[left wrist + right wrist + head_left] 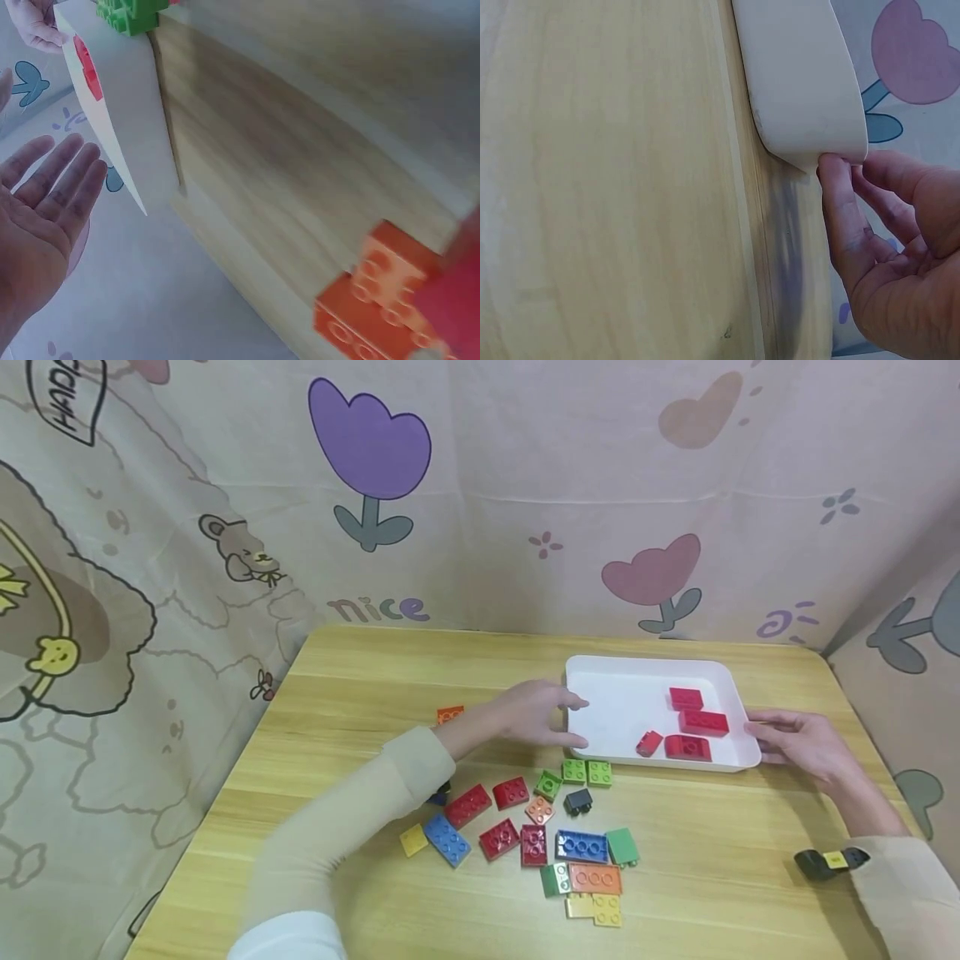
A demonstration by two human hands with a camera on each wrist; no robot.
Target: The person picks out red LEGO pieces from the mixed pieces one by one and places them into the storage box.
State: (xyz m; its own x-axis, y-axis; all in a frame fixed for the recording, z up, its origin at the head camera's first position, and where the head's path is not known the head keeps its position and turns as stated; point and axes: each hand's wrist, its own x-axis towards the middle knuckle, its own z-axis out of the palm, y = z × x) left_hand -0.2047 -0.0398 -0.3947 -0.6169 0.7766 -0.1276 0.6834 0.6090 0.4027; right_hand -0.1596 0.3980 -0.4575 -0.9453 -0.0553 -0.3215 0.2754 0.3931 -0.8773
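Note:
A white tray (pixel 622 714) lies toward the back right of the table, with several red bricks (pixel 703 723) at its right side. At the tray's right end, my right hand (pixel 806 743) pinches the rim between thumb and fingers; in the right wrist view the fingertips (pixel 834 163) meet the end wall. My left hand (pixel 532 714) is at the opposite end, its thumb and fingers spread apart and overlapping the left rim. In the left wrist view the palm (pixel 34 240) faces up with nothing in it.
Loose bricks lie in front of the tray: green ones (pixel 587 772) right by its front wall, red (pixel 468 806), blue (pixel 447 840), orange (pixel 595 878) and yellow (pixel 607 910) ones nearer. An orange brick (pixel 450 715) sits behind the left forearm. Patterned cloth (pixel 510 568) borders the table.

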